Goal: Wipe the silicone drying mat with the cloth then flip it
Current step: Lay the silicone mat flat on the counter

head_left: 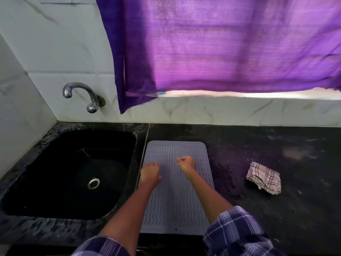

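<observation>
Your left hand (150, 171) and right hand (187, 163) hovered fisted, holding nothing, over the flat mat (175, 200) on the worktop (276, 148); the cloth (263, 177) lay untouched to its right, so wiping and flipping apparently remained.

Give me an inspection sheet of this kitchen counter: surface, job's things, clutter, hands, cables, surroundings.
Surface: black stone counter, smudged with pale marks, looks damp near the mat.
Job's things: grey silicone drying mat lies flat beside the sink, wavy ribs up; checked cloth lies crumpled on the counter to the right of the mat, apart from it.
Clutter: nothing seen.
Hands: left hand and right hand both over the mat, fingers curled, holding nothing; whether they touch it cannot be told.
Cables: nothing seen.
Surroundings: black sink at left, wall tap above it, purple curtain over the window, marble-look wall tiles.
</observation>
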Available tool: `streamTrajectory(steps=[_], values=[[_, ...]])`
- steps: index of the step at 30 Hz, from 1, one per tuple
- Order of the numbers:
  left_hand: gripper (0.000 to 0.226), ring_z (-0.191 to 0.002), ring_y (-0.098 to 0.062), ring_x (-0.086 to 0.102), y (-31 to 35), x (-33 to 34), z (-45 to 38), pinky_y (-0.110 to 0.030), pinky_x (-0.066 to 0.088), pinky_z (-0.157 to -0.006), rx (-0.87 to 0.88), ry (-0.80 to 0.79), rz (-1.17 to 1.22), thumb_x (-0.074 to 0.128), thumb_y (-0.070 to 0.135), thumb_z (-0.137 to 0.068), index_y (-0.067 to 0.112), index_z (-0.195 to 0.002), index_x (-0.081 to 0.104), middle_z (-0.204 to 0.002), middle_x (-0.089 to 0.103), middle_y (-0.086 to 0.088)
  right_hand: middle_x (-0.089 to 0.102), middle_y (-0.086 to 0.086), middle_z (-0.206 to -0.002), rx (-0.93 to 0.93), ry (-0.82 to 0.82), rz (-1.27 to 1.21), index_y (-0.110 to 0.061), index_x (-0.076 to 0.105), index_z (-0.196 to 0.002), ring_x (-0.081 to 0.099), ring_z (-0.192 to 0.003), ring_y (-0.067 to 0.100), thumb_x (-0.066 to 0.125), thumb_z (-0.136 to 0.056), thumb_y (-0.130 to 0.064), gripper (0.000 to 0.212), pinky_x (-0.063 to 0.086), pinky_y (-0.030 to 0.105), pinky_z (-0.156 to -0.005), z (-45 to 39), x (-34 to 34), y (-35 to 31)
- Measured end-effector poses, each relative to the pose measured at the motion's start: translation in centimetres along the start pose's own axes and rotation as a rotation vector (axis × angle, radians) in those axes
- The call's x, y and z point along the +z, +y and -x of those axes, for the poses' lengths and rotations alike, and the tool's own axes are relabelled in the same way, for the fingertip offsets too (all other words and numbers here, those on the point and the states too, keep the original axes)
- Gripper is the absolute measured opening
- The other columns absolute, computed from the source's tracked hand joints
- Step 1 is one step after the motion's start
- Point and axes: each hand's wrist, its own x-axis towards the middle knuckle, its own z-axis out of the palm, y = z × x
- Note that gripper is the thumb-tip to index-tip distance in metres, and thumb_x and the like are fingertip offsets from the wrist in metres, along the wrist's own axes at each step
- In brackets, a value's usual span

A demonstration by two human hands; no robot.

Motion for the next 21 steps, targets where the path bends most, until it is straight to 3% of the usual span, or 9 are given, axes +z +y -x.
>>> streamTrajectory(steps=[3,6,7,9,12,19,21], values=[[0.058,-0.134,-0.026,0.041,1.5,1.1,0.2,-0.036,0.041,-0.104,0.035,-0.052,-0.008,0.058,0.037,-0.093,0.008,-0.14,0.039,-0.144,0.044,-0.012,0.039,0.005,-0.057,0.035,0.061,0.061,-0.017,0.034,-0.047,0.034,-0.048,0.012,0.052,-0.092,-0.012,0.049,0.024,0.027,-0.051,0.0,-1.3,1.6],[0.055,-0.134,-0.026,0.041,3.3,1.7,0.1,-0.035,0.042,-0.103,0.07,-0.065,-0.02,0.054,0.036,-0.095,0.007,-0.139,0.04,-0.143,0.044,-0.012,0.05,0.015,-0.07,0.07,0.125,0.11,-0.014,0.043,-0.049,0.052,-0.07,0.02,0.05,-0.091,-0.01,0.043,0.034,0.028,-0.063,0.6,-2.8,3.0],[0.053,-0.134,-0.026,0.042,3.9,1.8,-0.1,-0.035,0.042,-0.102,0.081,-0.062,-0.03,0.053,0.035,-0.096,0.007,-0.139,0.04,-0.143,0.045,-0.012,0.057,0.019,-0.079,0.075,0.125,0.129,-0.009,0.055,-0.056,0.058,-0.079,0.023,0.05,-0.091,-0.01,0.035,0.041,0.03,-0.066,0.8,-3.4,3.4],[0.043,-0.132,-0.027,0.045,4.8,2.0,-0.6,-0.035,0.042,-0.103,0.092,-0.07,-0.059,0.046,0.026,-0.1,0.008,-0.139,0.041,-0.142,0.046,-0.012,0.068,0.019,-0.105,0.08,0.114,0.193,-0.003,0.07,-0.092,0.064,-0.102,0.029,0.051,-0.092,-0.015,0.022,0.05,0.034,-0.083,1.3,-5.0,4.1],[0.038,-0.129,-0.028,0.05,6.0,1.7,-2.0,-0.036,0.042,-0.104,0.11,-0.064,-0.122,0.039,0.011,-0.101,0.005,-0.138,0.042,-0.142,0.048,-0.014,0.062,0.016,-0.126,0.029,0.128,0.379,-0.006,0.06,-0.118,0.056,-0.118,0.032,0.051,-0.092,-0.021,0.031,0.048,0.038,-0.095,1.5,-9.1,5.7],[0.035,-0.125,-0.024,0.054,8.7,1.8,-3.1,-0.037,0.048,-0.103,0.082,-0.085,-0.161,0.042,0.019,-0.101,0.009,-0.134,0.049,-0.138,0.053,-0.01,0.051,0.014,-0.131,0.033,0.348,0.842,-0.008,0.047,-0.126,0.045,-0.123,0.03,0.055,-0.087,-0.023,0.042,0.039,0.039,-0.101,-0.1,-19.2,13.6],[0.037,-0.125,-0.024,0.053,9.0,1.8,-2.9,-0.036,0.05,-0.101,0.041,-0.107,-0.171,0.045,0.022,-0.1,0.008,-0.134,0.044,-0.138,0.05,-0.012,0.044,0.012,-0.136,-0.024,0.422,0.958,-0.013,0.041,-0.133,0.042,-0.125,0.029,0.06,-0.084,-0.035,0.058,0.038,0.04,-0.1,-0.8,-20.7,14.7]])
